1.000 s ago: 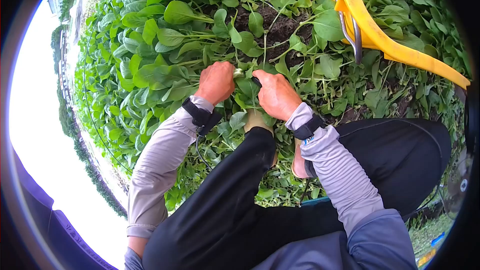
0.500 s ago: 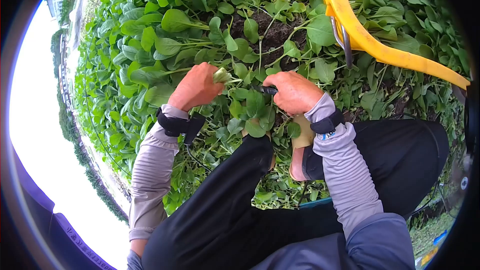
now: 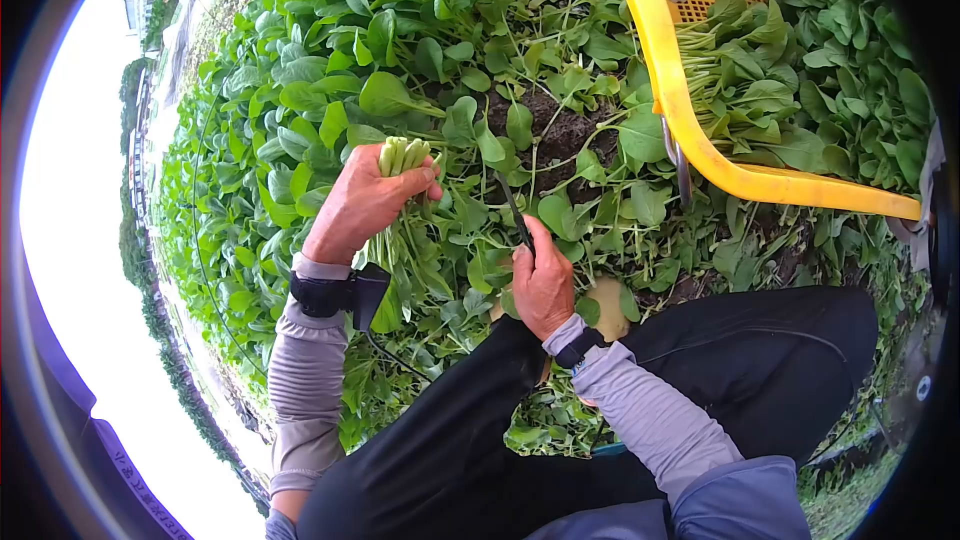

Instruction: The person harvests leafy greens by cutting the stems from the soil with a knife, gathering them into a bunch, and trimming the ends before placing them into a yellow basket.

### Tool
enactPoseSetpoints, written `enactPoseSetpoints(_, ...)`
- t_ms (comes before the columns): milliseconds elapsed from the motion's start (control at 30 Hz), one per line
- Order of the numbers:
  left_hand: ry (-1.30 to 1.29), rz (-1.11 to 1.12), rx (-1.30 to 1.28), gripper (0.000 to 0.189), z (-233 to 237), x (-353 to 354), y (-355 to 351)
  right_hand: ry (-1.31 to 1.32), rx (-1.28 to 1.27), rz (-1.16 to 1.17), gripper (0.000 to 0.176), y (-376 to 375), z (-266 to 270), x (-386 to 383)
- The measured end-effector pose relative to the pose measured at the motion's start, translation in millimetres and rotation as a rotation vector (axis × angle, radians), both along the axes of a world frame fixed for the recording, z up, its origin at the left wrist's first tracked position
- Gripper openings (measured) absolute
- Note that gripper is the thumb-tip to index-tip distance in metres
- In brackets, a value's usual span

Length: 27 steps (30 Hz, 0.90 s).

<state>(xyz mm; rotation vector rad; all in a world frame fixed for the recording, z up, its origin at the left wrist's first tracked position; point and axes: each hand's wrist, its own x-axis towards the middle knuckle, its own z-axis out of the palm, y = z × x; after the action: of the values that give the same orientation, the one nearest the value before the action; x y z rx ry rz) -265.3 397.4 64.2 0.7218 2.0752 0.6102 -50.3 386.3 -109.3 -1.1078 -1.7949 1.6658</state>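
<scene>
My left hand (image 3: 358, 198) is closed around a bunch of leafy greens (image 3: 404, 156). Their pale cut stem ends point up and away from me, and the leaves hang below the fist. In my right hand (image 3: 543, 280) is a knife (image 3: 516, 210) with a dark handle, its thin blade angled up and left over low plants. Between the two hands lie loose leaves and stalks, with a patch of bare soil (image 3: 566, 145) just beyond the blade.
Dense standing greens (image 3: 290, 100) fill the left. A yellow plastic crate (image 3: 670, 90) at the upper right holds laid-out cut greens (image 3: 750, 80). My bent knees in black trousers (image 3: 440, 395) are close below my hands. A cable (image 3: 385, 345) hangs from the left wrist strap.
My left hand has turned, so the bunch's stem ends now face up. My right hand has drawn back toward me with the knife. More of the crate shows.
</scene>
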Motion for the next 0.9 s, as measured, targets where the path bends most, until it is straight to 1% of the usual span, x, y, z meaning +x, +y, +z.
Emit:
enactPoseSetpoints(33,0.014,-0.02,0.049,0.015,7,-5,-2,0.054,0.002,-0.039,0.045,-1,-2,-1)
enactPoseSetpoints(100,0.238,-0.109,0.041,0.012,32,-5,0,0.109,-0.002,-0.071,0.044,0,5,-8)
enactPoseSetpoints(133,0.24,-0.104,0.041,0.012,44,-1,6,0.176,0.043,-0.055,0.045,10,18,-17)
enactPoseSetpoints(167,0.437,-0.18,0.03,0.012,53,5,14,0.244,0.089,-0.037,0.046,19,26,-30)
enactPoseSetpoints(200,0.633,-0.258,0.018,0.013,55,9,21,0.26,0.161,-0.07,0.045,24,27,-45)
enactPoseSetpoints(233,0.635,-0.255,0.021,0.013,49,10,27,0.262,0.164,-0.068,0.045,29,29,-57)
enactPoseSetpoints(300,0.778,-0.437,0.084,0.018,27,5,43,0.102,0.065,0.099,0.042,42,31,-75)
enactPoseSetpoints(333,0.745,-0.461,0.068,0.025,14,4,52,0.048,0.045,0.137,0.043,46,23,-83)
enactPoseSetpoints(367,0.722,-0.523,0.071,0.024,-14,-9,53,0.046,0.046,0.135,0.043,48,15,-87)
enactPoseSetpoints(433,0.793,-0.613,-0.033,0.018,-60,-32,52,-0.107,0.032,0.095,0.041,55,-6,-89)
enactPoseSetpoints(467,0.783,-0.616,-0.036,0.018,-78,-40,50,-0.15,-0.006,0.059,0.039,56,-24,-91)
enactPoseSetpoints(500,0.831,-0.642,-0.159,0.015,-91,-48,48,-0.204,-0.001,0.121,0.039,61,-31,-88)
enactPoseSetpoints(533,0.883,-0.666,-0.282,0.012,-97,-53,48,-0.106,0.026,0.077,0.04,62,-29,-86)
enactPoseSetpoints(567,0.878,-0.668,-0.283,0.012,-103,-56,44,-0.009,0.051,0.035,0.042,61,-26,-82)
enactPoseSetpoints(633,0.91,-0.743,-0.379,0.011,-108,-58,38,-0.006,0.053,0.065,0.042,60,-16,-81)
enactPoseSetpoints(700,0.925,-0.759,-0.388,0.012,-114,-60,31,0.001,0.059,0.095,0.042,60,-13,-86)
enactPoseSetpoints(767,0.894,-0.841,-0.498,0.014,-117,-61,28,-0.093,0.06,0.165,0.041,58,-18,-93)
enactPoseSetpoints(833,0.883,-0.804,-0.505,0.014,-119,-60,26,-0.111,0.024,0.195,0.042,58,-22,-102)
enactPoseSetpoints(900,0.876,-0.77,-0.513,0.014,-120,-60,24,-0.135,0.099,0.217,0.043,58,-29,-115)
